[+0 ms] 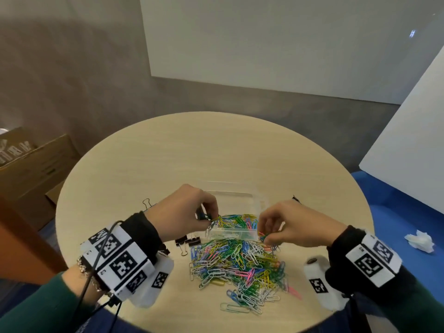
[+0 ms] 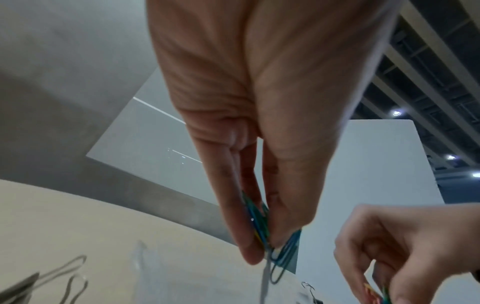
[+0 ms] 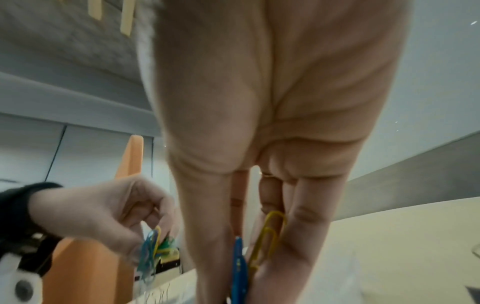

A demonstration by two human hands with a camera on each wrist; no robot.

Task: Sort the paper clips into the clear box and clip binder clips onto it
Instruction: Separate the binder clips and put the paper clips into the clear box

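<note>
A heap of coloured paper clips (image 1: 240, 265) lies on the round table near me. Behind it stands the clear box (image 1: 230, 233), partly filled with clips. My left hand (image 1: 209, 218) hovers over the box's left end and pinches a small bunch of blue and green paper clips (image 2: 262, 230). My right hand (image 1: 266, 236) sits at the box's right front corner above the heap, pinching a yellow clip (image 3: 270, 236) and a blue one (image 3: 240, 265). Black binder clips (image 1: 187, 242) lie left of the box, another (image 1: 147, 204) farther back.
The clear lid (image 1: 230, 192) lies behind the box. A black binder clip (image 1: 296, 199) peeks out behind my right hand. A crumpled tissue (image 1: 420, 241) lies on the blue floor to the right. Cardboard boxes (image 1: 31, 164) stand at the left, beyond the table (image 1: 192, 150).
</note>
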